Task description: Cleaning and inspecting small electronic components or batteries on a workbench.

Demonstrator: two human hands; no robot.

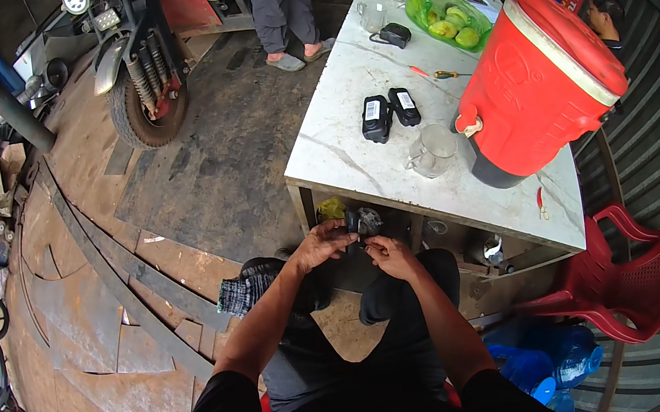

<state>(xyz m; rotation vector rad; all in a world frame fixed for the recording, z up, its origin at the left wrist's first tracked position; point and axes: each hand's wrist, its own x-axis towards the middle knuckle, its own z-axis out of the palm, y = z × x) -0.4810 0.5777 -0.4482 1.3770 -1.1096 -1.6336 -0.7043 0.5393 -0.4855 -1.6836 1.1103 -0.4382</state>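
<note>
Taken from the left hand (317,246): table (368,69) at half past one, bearing a cooler (539,101) at two o'clock and a bowl (415,6) of fruit (442,30) at one; chair (622,279) between three and four; bottles (559,351) at four; wheel (124,109) between ten and eleven.

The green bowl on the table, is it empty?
No, several yellow-green fruits lie in the green bowl.

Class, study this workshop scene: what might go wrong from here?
The left hand has a small dark part at its fingers; it may slip and drop to the floor.

The glass mug on the table could break if knocked off.

The metal strips on the floor might trip someone.
</note>
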